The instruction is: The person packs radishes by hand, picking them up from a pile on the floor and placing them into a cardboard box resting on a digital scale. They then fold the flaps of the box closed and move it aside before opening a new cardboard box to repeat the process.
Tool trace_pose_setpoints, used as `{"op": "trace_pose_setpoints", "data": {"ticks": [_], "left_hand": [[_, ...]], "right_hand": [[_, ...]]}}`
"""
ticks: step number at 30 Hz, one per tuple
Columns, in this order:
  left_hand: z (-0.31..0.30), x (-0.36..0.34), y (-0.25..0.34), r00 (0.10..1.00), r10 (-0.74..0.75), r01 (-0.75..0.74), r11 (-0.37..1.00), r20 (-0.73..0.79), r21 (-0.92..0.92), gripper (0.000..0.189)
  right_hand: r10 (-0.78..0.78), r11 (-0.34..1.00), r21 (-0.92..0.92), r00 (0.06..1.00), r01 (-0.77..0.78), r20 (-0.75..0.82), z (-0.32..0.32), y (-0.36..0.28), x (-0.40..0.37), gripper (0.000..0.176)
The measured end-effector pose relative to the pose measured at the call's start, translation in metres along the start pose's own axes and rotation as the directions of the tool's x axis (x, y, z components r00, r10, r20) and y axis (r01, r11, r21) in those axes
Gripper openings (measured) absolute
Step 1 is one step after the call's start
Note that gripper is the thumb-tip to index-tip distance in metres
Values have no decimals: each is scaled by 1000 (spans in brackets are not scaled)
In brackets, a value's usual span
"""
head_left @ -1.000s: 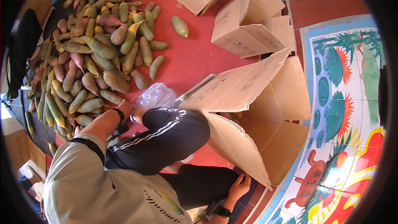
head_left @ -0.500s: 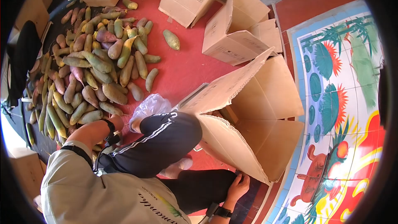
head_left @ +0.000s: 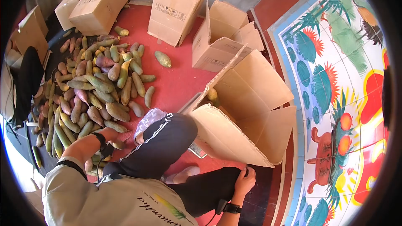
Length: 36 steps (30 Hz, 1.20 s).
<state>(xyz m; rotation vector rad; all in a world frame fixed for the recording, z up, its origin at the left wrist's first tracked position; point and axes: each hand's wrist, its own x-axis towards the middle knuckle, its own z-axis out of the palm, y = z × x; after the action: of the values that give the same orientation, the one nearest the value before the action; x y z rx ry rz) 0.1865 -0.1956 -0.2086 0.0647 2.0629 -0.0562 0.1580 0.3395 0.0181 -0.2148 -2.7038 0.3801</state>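
Note:
My left hand reaches down at the near edge of a heap of long, thick roots, green, brown and pinkish-purple, perhaps radishes or sweet potatoes. Its fingers are mostly hidden, and one root lies right beside it. On my right knee rests my right hand, fingers loosely bent with nothing visible in them, near the corner of an open carton. Inside that carton a yellowish-green root shows. Under its near side appears a grey panel, perhaps of a scale.
A second open carton stands beyond the first, with a closed carton to its left. More cartons stand behind the heap. One root lies apart on the red floor. A painted tile wall rises at right.
The view has shifted, showing more of the carton's inside and the root in it. My left hand sits slightly lower among the roots; my right hand stays on the knee.

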Motion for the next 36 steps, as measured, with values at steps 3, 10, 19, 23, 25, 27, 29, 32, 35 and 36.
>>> {"op": "trace_pose_setpoints", "data": {"ticks": [3, 10, 19, 23, 25, 27, 29, 32, 35, 36], "left_hand": [[-5, 0, -12, 1000, 26, -26, 994, 7, -103, 32], [-62, -38, -27, 882, -85, -48, 962, -463, -268, 33], [-173, -119, -23, 389, -425, -732, 396, -817, -555, 23], [-241, -200, 15, 165, -486, -902, 278, -858, -331, 25], [-269, -238, 41, 75, -537, -926, 276, -841, -259, 24], [-293, -266, 67, 40, -528, -925, 301, -848, -231, 24], [-311, -279, 90, -49, -528, -955, 274, -848, -115, 23], [-336, -263, 114, 3, -416, -998, 50, -910, -26, 23], [-353, -249, 147, 21, -257, -966, 245, -966, -86, 19], [-357, -242, 157, 30, -252, -966, 242, -967, -93, 19]], "right_hand": [[-37, 999, 4, 998, 37, -46, 4, 7, -3, 16], [-27, 1000, 10, 997, 28, -68, 3, 13, -6, 14], [-20, 999, 38, 995, 24, -101, 2, 13, -7, 11], [12, 999, 39, 998, -9, -66, 3, 11, -6, 12], [2, 999, 37, 998, 0, -64, 0, 7, -4, 13], [13, 999, 32, 998, -11, -67, 1, 8, -4, 13], [32, 999, 29, 998, -31, -53, 2, 9, -5, 14], [13, 1000, 25, 997, -11, -82, 4, 13, -5, 14], [30, 1000, 12, 997, -29, -65, 2, 10, -6, 15], [26, 1000, 13, 997, -25, -70, 2, 10, -6, 15]]}}
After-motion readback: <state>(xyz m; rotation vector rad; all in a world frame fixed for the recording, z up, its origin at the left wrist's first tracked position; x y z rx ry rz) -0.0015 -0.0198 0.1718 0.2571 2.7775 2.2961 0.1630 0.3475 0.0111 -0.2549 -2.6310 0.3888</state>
